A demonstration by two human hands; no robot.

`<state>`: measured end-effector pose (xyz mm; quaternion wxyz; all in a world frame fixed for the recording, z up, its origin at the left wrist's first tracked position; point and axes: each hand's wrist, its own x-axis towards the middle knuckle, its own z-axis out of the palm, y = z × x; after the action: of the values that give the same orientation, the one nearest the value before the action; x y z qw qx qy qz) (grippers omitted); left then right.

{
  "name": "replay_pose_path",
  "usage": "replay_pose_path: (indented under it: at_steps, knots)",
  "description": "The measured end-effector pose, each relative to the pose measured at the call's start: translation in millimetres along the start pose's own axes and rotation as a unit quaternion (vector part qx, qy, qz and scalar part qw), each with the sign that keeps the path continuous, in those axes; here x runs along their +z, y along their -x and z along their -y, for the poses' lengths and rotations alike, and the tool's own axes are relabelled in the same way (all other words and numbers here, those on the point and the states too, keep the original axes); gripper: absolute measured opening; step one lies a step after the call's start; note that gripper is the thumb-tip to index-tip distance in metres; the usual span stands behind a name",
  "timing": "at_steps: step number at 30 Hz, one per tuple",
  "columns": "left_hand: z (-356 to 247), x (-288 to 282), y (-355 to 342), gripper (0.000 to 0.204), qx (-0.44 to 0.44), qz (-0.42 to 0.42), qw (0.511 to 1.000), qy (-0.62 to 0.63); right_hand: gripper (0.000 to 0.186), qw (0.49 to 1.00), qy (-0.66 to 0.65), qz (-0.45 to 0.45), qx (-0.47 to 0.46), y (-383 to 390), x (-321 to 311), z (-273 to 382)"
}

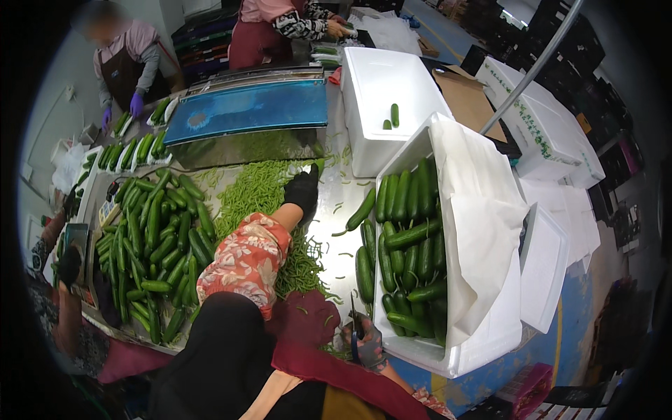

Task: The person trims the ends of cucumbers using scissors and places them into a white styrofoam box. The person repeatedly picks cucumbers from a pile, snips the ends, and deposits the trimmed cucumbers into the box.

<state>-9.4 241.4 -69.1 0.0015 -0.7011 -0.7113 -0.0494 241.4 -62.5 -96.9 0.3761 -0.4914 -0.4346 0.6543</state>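
My left arm, in an orange floral sleeve, reaches forward over the metal table (343, 262). My left hand (302, 192), black-gloved, seems closed around a cucumber (320, 165) whose green end pokes out beyond the fingers; the glove hides the rest. Beneath that arm spreads a heap of thin, curved green pieces like cut stems (255, 189). At the table's near edge, my right hand (369, 346), in a dark patterned glove, grips scissors (356, 323) with the blades pointing forward. Cucumbers with stems (361, 210) lie between the hands and a white foam box (483, 343).
Left of my arm is a big pile of cucumbers (157, 238). The foam box at right holds more cucumbers (409, 196), with a white liner (476, 210) over its side. Behind it stands another foam box (371, 77). A blue-topped panel (248, 108) crosses the far side. Co-workers stand beyond and at left.
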Motion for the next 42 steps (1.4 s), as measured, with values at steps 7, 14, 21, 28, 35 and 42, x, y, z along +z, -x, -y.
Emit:
replay_pose_path:
  at_steps: [7,14,21,28,35,42]
  knots:
    - [-76,-2,20,0.072,0.139,0.078,0.973,0.164,0.041,0.996,-0.078,-0.010,0.038,-5,1,1]
    - [-86,-18,28,0.066,0.216,0.092,0.968,0.088,0.042,0.999,-0.051,-0.013,-0.001,-8,-1,5]
    - [-54,20,12,0.061,0.220,-0.111,0.969,0.012,0.043,0.971,-0.206,0.043,0.118,-17,-5,-24]
    - [-83,1,12,0.040,0.143,-0.033,0.981,0.128,0.046,0.976,0.170,-0.024,-0.131,-11,0,-10]
    - [-47,-28,31,0.054,0.099,0.123,0.978,0.134,0.045,0.998,0.026,0.031,-0.037,-21,9,-7]
    - [-5,-57,89,0.076,0.128,-0.043,0.885,0.446,0.044,0.996,-0.047,0.035,-0.060,2,14,-4]
